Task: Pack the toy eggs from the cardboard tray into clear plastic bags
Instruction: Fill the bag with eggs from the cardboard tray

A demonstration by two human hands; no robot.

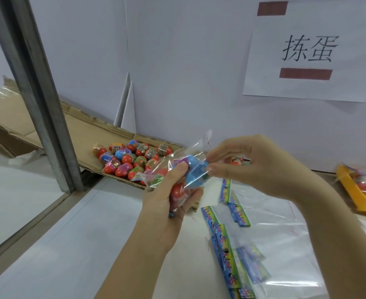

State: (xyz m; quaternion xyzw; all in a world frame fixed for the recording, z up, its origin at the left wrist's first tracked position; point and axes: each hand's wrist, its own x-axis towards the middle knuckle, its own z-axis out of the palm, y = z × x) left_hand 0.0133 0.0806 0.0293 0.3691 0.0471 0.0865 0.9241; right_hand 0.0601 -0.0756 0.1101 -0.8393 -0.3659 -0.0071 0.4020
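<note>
The left hand (173,197) is clenched around the lower part of a clear plastic bag (177,167), gripping it from below with the thumb pressed against the front; red toy eggs show through the film inside the fist. The right hand (262,167) pinches the bag's upper part between thumb and fingertips, its thumb lying against a blue egg (196,171) that sits inside the film near the opening. The bag's open flap sticks up above the right fingers. Just behind the hands, at the far edge of the white bench (87,234) against the wall, lies the cardboard tray (87,134), with a heap of loose toy eggs (132,158), mostly red with printed wrappers, gathered at its near right end. On the bench below the right wrist is a loose spread of empty clear bags with colourful header strips (227,240). A yellow bin (357,197) holding filled bags stands at the right edge. A paper sign (309,50) hangs on the wall above.
</note>
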